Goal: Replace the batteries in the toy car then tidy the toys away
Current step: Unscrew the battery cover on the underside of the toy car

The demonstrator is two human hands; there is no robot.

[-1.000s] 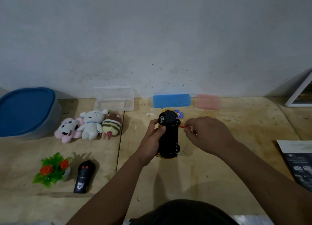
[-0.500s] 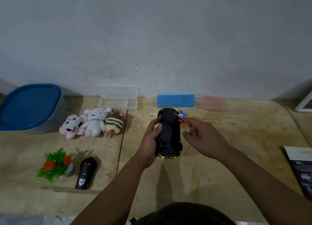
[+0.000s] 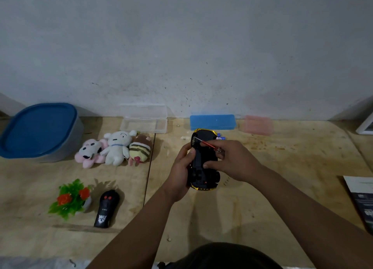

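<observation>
- Toy car (image 3: 203, 161): black, underside up, held above the desk (image 3: 282, 188).
- Left hand (image 3: 181, 167): grips the car's side.
- Right hand (image 3: 232, 159): pinches a red screwdriver (image 3: 207, 143), thumb on the car.

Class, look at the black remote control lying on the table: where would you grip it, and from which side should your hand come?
Grip the remote control across its narrower middle, coming from above with thumb and fingers on its long sides. It lies flat, lengthwise toward you, with bare table on its right; the plastic plant sits close on its left, so mind that side.
</observation>
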